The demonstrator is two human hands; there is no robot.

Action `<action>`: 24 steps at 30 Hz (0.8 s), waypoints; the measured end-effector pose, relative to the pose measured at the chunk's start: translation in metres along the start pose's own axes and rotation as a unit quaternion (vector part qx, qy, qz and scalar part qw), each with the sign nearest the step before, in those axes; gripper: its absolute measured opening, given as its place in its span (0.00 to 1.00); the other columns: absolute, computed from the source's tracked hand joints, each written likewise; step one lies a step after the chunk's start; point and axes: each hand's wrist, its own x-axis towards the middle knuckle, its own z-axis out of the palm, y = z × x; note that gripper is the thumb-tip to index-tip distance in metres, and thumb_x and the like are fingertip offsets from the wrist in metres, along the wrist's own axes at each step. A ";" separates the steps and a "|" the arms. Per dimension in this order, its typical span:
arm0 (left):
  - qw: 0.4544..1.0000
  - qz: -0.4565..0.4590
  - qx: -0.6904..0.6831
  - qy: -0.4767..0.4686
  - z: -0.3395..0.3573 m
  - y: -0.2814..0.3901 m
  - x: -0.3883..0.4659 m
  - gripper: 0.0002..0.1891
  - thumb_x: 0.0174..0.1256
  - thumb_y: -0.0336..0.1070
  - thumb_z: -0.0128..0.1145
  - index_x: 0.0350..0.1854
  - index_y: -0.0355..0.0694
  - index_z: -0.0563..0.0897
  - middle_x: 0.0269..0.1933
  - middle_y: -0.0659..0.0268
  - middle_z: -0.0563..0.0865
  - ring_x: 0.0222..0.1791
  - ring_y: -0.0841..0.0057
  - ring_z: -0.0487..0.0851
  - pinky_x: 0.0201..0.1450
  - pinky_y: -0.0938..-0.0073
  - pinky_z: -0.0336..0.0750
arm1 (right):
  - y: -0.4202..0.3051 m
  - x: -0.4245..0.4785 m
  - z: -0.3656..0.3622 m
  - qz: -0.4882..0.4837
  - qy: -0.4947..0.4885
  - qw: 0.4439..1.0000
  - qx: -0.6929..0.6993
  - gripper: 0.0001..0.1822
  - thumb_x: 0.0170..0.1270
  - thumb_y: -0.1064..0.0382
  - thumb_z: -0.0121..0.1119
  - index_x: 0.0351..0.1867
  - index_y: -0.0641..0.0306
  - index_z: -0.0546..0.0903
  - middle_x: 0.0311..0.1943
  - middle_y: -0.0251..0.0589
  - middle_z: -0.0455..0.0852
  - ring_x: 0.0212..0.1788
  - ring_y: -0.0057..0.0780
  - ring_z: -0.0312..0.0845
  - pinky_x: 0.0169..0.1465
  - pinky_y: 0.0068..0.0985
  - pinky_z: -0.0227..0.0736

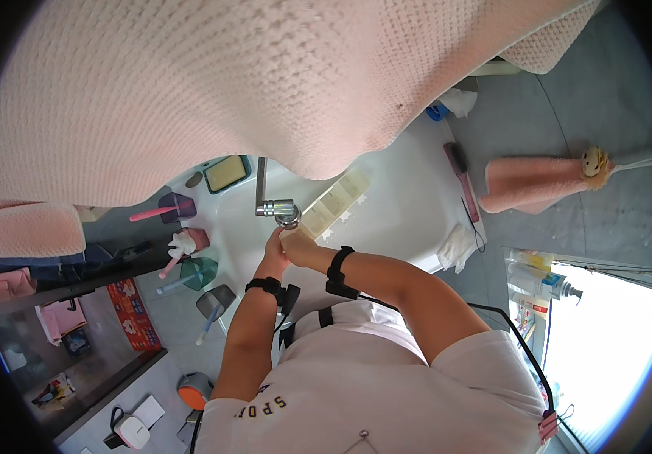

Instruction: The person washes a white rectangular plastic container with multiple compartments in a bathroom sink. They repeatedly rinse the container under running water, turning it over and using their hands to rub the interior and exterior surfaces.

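Both my hands meet under the chrome faucet (287, 213) over a white sink basin (411, 215). My left hand (275, 255) touches my right hand (298, 245) at the fingers, which are partly hidden by the faucet head. A long, pale compartment tray (334, 203) lies slanted in the basin, its near end beside my right hand; I cannot tell whether a hand holds it. White cut-out shapes show along its lower edge. A black strap is around each wrist.
A pink towel (218, 102) hangs across the top. On the left rim stand a soap dish with soap (226, 173) and cups with toothbrushes (198, 272). At right lie a pink hairbrush (462, 180) and a white cloth (457, 248); a small pink towel (530, 184) hangs beyond.
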 end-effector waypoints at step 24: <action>0.967 0.061 0.194 0.154 0.057 0.008 -0.032 0.12 0.60 0.39 0.52 0.44 0.42 0.77 0.44 0.61 0.79 0.44 0.64 0.79 0.35 0.55 0.78 | 0.008 -0.002 -0.043 -0.138 -0.173 0.938 -0.266 0.10 0.58 0.59 0.55 0.41 0.53 0.81 0.42 0.38 0.84 0.43 0.36 0.80 0.46 0.33 0.74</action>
